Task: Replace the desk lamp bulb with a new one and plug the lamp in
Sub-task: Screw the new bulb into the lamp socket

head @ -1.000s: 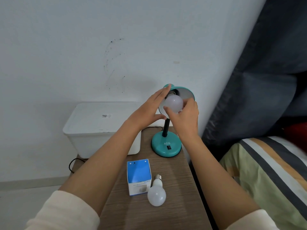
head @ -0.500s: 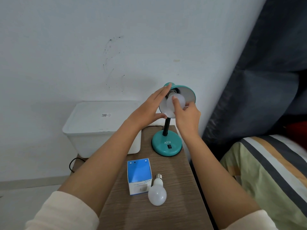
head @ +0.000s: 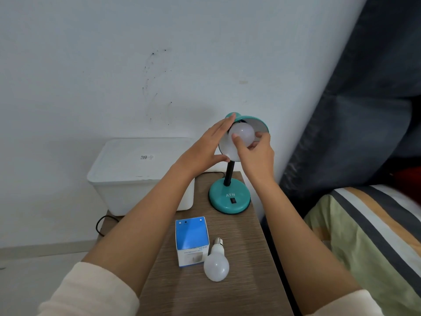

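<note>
A teal desk lamp [head: 229,198] stands at the back of a narrow wooden table [head: 246,293], its shade [head: 256,121] tilted toward me. My left hand [head: 205,149] lies flat against the shade's left rim, thumb under it. My right hand [head: 256,153] pinches a white bulb [head: 241,131] sitting in the mouth of the shade; the socket is hidden. A second white bulb [head: 216,263] lies on the table near me, beside a blue and white bulb box [head: 192,241]. The lamp's black cord [head: 100,224] runs off the table's left side; no plug is visible.
A white lidded plastic bin [head: 136,174] sits left of the lamp against the wall. A bed with a striped cover [head: 364,236] and dark bedding [head: 364,110] borders the table on the right. Pale floor lies to the left.
My right hand's fingers have shifted around the bulb in the shade, changing their grip. My left hand has stayed on the shade. The bulb and box on the table have not moved.
</note>
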`<state>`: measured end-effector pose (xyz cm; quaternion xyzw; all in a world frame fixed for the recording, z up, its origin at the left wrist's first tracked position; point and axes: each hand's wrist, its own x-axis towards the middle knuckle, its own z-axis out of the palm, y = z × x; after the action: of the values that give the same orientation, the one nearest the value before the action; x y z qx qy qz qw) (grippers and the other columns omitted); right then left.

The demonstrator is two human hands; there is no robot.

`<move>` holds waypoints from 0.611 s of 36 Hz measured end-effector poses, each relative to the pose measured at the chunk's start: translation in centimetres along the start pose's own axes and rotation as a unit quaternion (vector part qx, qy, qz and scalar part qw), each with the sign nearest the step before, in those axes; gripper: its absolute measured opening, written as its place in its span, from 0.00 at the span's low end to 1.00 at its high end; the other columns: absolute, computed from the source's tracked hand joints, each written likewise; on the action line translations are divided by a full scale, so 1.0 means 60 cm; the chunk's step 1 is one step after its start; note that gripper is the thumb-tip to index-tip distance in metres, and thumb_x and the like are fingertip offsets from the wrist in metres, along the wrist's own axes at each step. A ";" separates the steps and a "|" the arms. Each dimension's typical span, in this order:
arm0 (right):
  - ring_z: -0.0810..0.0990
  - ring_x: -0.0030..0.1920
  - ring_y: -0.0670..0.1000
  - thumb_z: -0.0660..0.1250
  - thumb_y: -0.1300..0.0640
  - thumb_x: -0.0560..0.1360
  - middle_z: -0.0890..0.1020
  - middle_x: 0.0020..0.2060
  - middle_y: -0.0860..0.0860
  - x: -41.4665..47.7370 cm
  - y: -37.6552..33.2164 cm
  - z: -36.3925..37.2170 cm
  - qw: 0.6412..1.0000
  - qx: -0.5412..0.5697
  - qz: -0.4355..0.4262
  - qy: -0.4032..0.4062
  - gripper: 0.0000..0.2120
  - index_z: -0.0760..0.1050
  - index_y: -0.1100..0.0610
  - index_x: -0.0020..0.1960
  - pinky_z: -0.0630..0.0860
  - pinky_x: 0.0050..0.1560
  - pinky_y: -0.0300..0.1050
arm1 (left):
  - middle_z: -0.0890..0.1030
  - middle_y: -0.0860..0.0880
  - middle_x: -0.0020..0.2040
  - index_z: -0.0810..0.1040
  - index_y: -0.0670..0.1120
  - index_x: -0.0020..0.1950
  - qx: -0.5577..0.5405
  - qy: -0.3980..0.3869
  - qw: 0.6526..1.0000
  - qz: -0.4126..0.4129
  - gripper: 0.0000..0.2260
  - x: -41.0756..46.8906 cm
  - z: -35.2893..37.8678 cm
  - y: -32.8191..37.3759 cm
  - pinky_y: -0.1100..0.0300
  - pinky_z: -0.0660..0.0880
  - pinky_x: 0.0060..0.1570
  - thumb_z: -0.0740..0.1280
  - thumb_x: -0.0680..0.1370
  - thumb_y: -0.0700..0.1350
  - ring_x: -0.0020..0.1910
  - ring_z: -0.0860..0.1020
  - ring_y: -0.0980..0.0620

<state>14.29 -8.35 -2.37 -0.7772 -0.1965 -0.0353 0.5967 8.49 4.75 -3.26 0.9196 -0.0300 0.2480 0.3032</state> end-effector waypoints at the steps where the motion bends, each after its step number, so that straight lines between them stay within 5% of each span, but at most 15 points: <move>1: 0.76 0.55 0.50 0.68 0.48 0.72 0.76 0.58 0.54 -0.001 0.002 0.001 1.000 -0.013 -0.013 -0.010 0.28 0.64 0.58 0.67 0.72 0.50 0.32 | 0.59 0.51 0.75 0.50 0.52 0.76 -0.004 0.002 1.000 0.001 0.44 0.001 0.000 0.000 0.67 0.56 0.68 0.74 0.69 0.38 0.73 0.59 0.55; 3: 0.71 0.58 0.50 0.68 0.52 0.73 0.70 0.63 0.55 -0.007 0.002 0.003 0.997 -0.044 -0.048 -0.028 0.28 0.62 0.56 0.69 0.70 0.58 0.40 | 0.60 0.51 0.75 0.50 0.51 0.76 -0.008 0.004 1.000 0.004 0.44 0.002 0.000 -0.002 0.67 0.56 0.69 0.74 0.69 0.38 0.72 0.59 0.55; 5: 0.67 0.54 0.46 0.67 0.54 0.74 0.68 0.62 0.55 -0.009 0.005 0.003 0.995 -0.060 -0.071 -0.030 0.25 0.64 0.56 0.68 0.68 0.54 0.34 | 0.60 0.50 0.75 0.51 0.51 0.76 -0.007 0.002 1.000 0.008 0.44 0.003 0.000 -0.003 0.67 0.56 0.69 0.74 0.69 0.38 0.72 0.60 0.54; 7: 0.72 0.54 0.47 0.65 0.51 0.75 0.73 0.59 0.54 -0.006 0.007 0.002 0.998 -0.041 -0.047 -0.015 0.22 0.66 0.58 0.65 0.67 0.47 0.28 | 0.59 0.52 0.75 0.50 0.52 0.76 -0.006 -0.002 1.000 0.003 0.45 0.002 0.000 -0.002 0.68 0.56 0.68 0.74 0.69 0.38 0.73 0.59 0.55; 10: 0.80 0.49 0.54 0.62 0.44 0.76 0.81 0.51 0.58 -0.001 0.012 0.004 1.000 0.003 0.023 0.006 0.20 0.70 0.59 0.58 0.71 0.39 0.36 | 0.58 0.52 0.76 0.49 0.53 0.76 -0.005 -0.003 1.000 -0.002 0.45 0.001 -0.001 0.000 0.65 0.56 0.69 0.74 0.69 0.38 0.73 0.58 0.56; 15: 0.76 0.54 0.51 0.67 0.47 0.72 0.74 0.58 0.54 -0.008 0.008 0.005 1.000 0.015 0.002 -0.005 0.27 0.63 0.53 0.68 0.73 0.55 0.44 | 0.58 0.51 0.75 0.49 0.52 0.76 0.002 0.000 1.000 0.005 0.44 0.001 -0.002 -0.001 0.68 0.55 0.68 0.74 0.69 0.39 0.73 0.58 0.56; 19: 0.74 0.53 0.50 0.74 0.53 0.66 0.71 0.56 0.52 -0.011 0.009 0.002 0.999 0.002 -0.031 -0.005 0.31 0.65 0.51 0.65 0.72 0.51 0.41 | 0.59 0.51 0.75 0.50 0.52 0.76 -0.002 -0.004 1.000 0.003 0.45 0.001 0.000 -0.002 0.64 0.57 0.70 0.75 0.69 0.39 0.73 0.58 0.54; 22: 0.77 0.51 0.52 0.75 0.50 0.67 0.76 0.53 0.53 -0.009 0.011 0.000 0.999 -0.003 -0.033 0.005 0.27 0.68 0.54 0.61 0.73 0.44 0.34 | 0.59 0.50 0.75 0.50 0.51 0.76 -0.004 -0.001 1.000 0.004 0.44 0.000 0.000 -0.003 0.70 0.54 0.68 0.74 0.69 0.39 0.73 0.58 0.55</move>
<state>14.03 -8.65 -3.13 -0.7716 -0.2190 -0.0599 0.5943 8.55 4.90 -3.37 0.9187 -0.0346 0.2481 0.3055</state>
